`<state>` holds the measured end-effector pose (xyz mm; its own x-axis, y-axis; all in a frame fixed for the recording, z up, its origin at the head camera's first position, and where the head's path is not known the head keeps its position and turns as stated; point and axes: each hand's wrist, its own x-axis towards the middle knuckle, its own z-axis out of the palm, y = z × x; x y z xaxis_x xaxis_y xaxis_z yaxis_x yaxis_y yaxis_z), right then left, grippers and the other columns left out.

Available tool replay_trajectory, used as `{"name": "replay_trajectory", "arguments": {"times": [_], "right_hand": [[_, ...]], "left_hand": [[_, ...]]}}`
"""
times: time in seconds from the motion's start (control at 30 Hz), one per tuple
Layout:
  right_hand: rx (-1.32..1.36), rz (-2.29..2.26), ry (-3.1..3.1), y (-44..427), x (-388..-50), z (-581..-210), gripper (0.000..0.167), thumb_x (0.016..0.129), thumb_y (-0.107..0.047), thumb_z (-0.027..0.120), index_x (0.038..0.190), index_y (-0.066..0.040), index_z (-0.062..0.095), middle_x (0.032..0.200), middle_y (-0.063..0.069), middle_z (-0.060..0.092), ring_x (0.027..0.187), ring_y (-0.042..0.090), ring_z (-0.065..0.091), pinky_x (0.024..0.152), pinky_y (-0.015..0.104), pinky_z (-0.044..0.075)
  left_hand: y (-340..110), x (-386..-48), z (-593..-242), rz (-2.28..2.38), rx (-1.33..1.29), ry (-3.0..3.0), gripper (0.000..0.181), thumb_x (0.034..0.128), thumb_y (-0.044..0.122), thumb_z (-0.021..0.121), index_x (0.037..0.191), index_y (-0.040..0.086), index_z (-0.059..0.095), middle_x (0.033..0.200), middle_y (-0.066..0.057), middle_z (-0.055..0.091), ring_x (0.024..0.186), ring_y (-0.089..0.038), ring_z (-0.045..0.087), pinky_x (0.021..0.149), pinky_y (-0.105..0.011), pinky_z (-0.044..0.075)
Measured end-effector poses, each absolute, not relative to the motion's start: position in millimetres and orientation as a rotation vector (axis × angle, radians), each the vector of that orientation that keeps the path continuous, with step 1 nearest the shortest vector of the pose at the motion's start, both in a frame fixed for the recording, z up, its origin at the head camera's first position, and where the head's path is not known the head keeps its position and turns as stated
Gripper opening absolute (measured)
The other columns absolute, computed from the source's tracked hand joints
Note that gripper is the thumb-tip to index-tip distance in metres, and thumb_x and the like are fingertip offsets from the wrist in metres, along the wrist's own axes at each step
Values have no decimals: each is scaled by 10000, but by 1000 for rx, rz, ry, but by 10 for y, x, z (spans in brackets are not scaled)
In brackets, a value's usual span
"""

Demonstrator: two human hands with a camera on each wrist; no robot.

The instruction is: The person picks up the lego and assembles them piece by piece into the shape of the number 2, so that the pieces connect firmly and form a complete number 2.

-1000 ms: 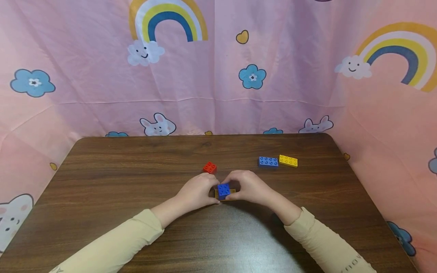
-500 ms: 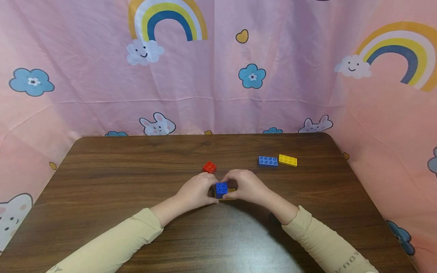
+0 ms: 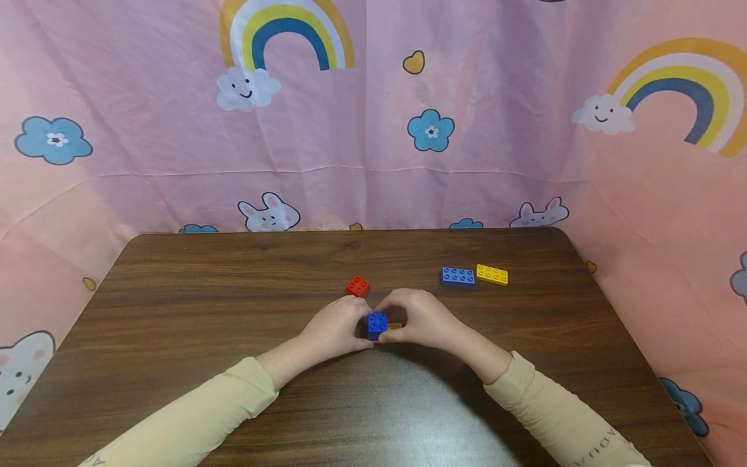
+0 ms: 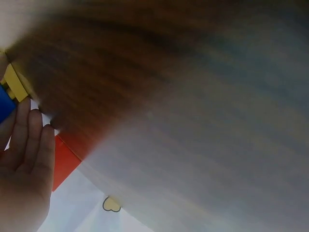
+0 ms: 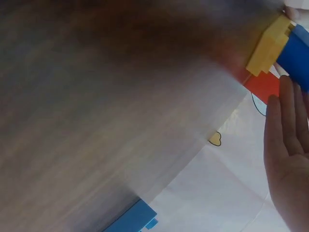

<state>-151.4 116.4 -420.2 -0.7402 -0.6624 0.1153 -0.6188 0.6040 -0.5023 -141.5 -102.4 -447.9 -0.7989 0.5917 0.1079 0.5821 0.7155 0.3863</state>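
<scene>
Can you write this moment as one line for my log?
left hand: holds lower yellow block | right hand: pinches small blue block over yellow's left end | red block: on table

Before me, a square blue brick [image 3: 377,322] over an oblong amber brick [image 5: 270,46]; behind, a square red brick [image 3: 358,286]; rightward, an oblong blue brick [image 3: 458,277], then an oblong yellow brick [image 3: 492,274].

We see dark wood-grain worktop [image 3: 204,279], rounded far corners. Toward its far right, we find long blue eight-stud brick [image 3: 458,276], yellow eight-stud brick [image 3: 492,274] just beside it; red four-stud brick [image 3: 358,286] well apart to left. Behind, we note creased pink cloth [image 3: 373,146]: rainbow print [image 3: 287,24] meeting smiling cloud [image 3: 248,89], second rainbow [image 3: 671,84] at right, blue flower [image 3: 431,131], yellow heart [image 3: 414,62], rabbit [image 3: 270,215] above far edge.
</scene>
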Motion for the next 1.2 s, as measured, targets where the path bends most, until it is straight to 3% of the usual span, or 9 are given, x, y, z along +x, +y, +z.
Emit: {"name": "replay_trajectory", "arguments": {"times": [0.63, 1.2], "right_hand": [[-1189, -842, 2713, 1099, -1528, -4165, 304, 822, -216, 942, 1070, -96, 814, 1034, 14, 798, 923, 126, 733, 833, 261, 620], [-1159, -797, 2754, 1076, -1518, -4148, 322, 803, -272, 957, 1057, -117, 832, 1022, 2, 811, 926, 126, 754, 822, 262, 622]], "left_hand": [[-1031, -1419, -4479, 693, 917, 2844, 455, 739, 228, 994, 1104, 63, 778, 1091, -51, 797, 1130, -262, 714, 1028, -458, 593], [-1047, -1404, -4449, 728, 859, 2849, 403, 746, 193, 989, 1078, 71, 797, 1063, -41, 806, 1081, -239, 735, 1003, -456, 605]]}}
